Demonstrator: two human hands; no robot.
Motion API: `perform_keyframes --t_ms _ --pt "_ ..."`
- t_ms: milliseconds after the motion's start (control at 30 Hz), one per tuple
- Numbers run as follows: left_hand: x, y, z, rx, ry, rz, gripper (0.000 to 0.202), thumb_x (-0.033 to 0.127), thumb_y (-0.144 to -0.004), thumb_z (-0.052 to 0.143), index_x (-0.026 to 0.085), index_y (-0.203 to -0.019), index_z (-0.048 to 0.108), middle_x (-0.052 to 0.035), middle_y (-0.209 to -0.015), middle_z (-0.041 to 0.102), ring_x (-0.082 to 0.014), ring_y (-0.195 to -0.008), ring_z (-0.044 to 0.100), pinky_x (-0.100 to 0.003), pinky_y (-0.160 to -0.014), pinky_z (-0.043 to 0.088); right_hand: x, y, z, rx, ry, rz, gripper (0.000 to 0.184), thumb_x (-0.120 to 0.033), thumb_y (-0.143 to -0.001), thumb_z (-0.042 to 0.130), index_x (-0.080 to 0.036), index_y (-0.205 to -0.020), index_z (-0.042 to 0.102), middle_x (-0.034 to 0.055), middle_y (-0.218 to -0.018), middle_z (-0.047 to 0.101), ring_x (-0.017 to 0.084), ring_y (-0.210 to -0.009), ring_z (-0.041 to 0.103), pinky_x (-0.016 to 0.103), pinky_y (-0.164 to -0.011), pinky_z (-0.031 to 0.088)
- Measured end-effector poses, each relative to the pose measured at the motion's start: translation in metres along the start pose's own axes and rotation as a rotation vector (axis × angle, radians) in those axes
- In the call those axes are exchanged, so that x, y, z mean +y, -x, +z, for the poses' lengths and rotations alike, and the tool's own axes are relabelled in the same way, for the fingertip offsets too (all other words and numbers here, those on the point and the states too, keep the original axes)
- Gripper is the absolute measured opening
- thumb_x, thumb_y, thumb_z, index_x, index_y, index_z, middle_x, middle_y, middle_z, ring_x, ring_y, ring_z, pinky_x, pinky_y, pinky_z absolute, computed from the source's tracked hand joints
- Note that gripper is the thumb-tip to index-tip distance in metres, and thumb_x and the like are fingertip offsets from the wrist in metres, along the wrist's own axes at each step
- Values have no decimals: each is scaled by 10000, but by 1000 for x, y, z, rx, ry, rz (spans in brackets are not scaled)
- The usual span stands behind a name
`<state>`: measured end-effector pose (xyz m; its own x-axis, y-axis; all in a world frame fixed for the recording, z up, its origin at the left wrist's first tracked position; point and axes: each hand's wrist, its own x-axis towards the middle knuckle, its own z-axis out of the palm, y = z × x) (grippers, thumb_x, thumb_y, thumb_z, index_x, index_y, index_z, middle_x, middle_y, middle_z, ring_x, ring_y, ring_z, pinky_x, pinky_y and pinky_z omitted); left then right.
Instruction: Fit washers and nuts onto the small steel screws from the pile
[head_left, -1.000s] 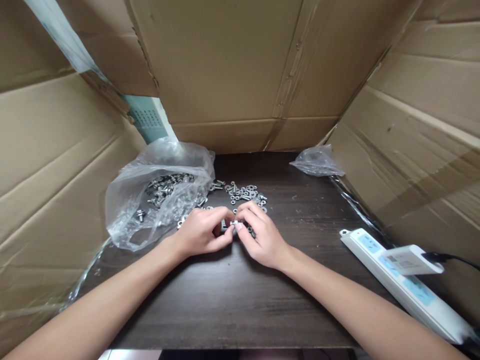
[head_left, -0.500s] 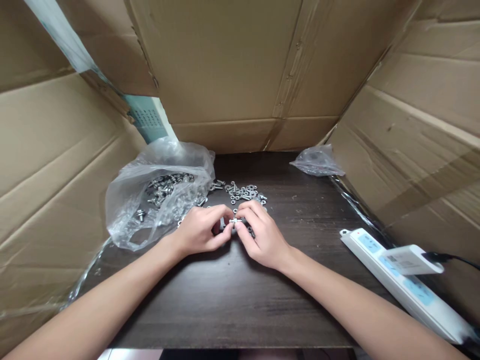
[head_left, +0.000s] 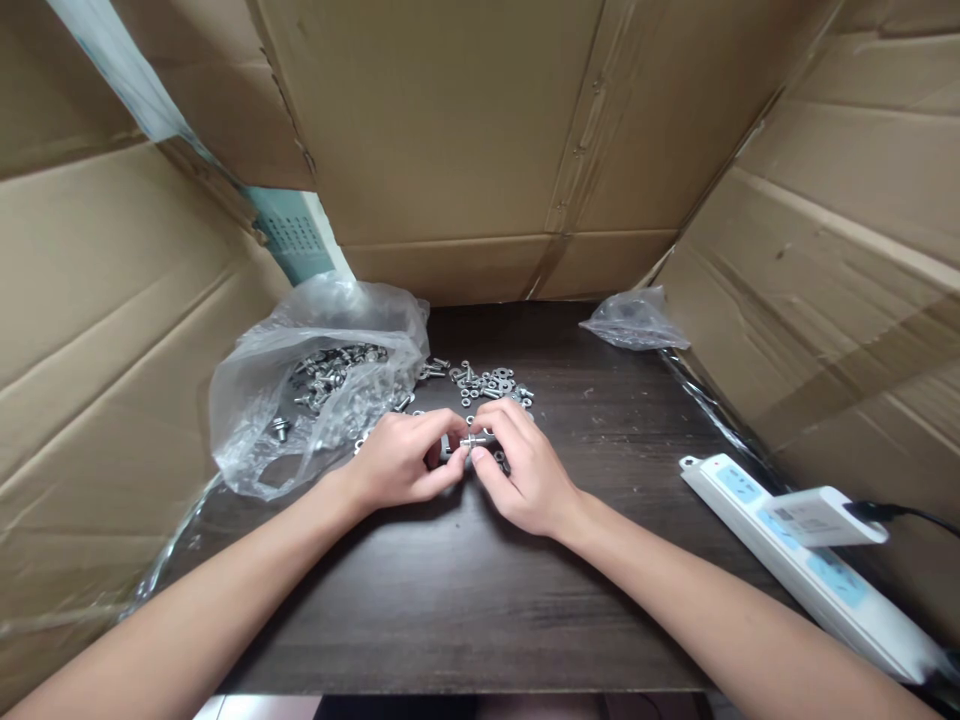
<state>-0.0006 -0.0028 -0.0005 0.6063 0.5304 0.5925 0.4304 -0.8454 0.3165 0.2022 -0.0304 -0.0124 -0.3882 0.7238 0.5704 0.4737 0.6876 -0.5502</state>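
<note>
Between the fingertips of both hands is a small silvery bolt (head_left: 471,441), lying roughly sideways, with what looks like a nut or washer on its shank. My left hand (head_left: 409,455) pinches it from the left with thumb and forefinger. From the right, my right hand (head_left: 521,465) closes its thumb and fingers on it too. The fingertips hide part of the bolt. Just beyond the hands lies a loose spread of bolts, nuts and washers (head_left: 491,384). A few more metal pieces show partly behind the fingers.
An open clear plastic bag (head_left: 251,370) full of bolts lies left of my hands on the dark table (head_left: 450,600). A smaller plastic bag (head_left: 634,320) is at the back right. A white power strip (head_left: 817,570) with a plugged-in adapter lies right. Cardboard walls (head_left: 465,120) surround the table.
Both hands stay in the same place. My right fingers have shifted slightly at the bolt, and a little more of it shows between the fingertips.
</note>
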Motion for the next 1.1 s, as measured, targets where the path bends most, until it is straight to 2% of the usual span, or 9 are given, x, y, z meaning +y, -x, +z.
perform_keyframes --t_ms 600,900,1100 --pt "0 1 2 -13 2 25 59 214 -900 600 171 -941 598 77 -582 601 -71 -457 565 -198 -492 417 -1 -1 -1 -27 29 -8 89 -185 -970 446 -194 -940 529 117 -1028 589 246 -944 567 416 -847 503" --pt "1 0 0 -8 -22 57 59 210 -914 585 172 -958 599 78 -585 605 -68 -454 566 -198 -486 418 -1 -2 -2 -50 -5 17 143 -191 -988 418 -198 -895 526 107 -1006 596 237 -939 559 404 -848 492" --pt "1 -1 -1 -1 -3 30 54 225 -908 583 179 -935 591 74 -579 604 -73 -458 566 -193 -486 429 -3 -1 -3 -17 1 -2 88 -181 -943 460 -193 -995 529 114 -1032 597 251 -969 565 418 -858 495"
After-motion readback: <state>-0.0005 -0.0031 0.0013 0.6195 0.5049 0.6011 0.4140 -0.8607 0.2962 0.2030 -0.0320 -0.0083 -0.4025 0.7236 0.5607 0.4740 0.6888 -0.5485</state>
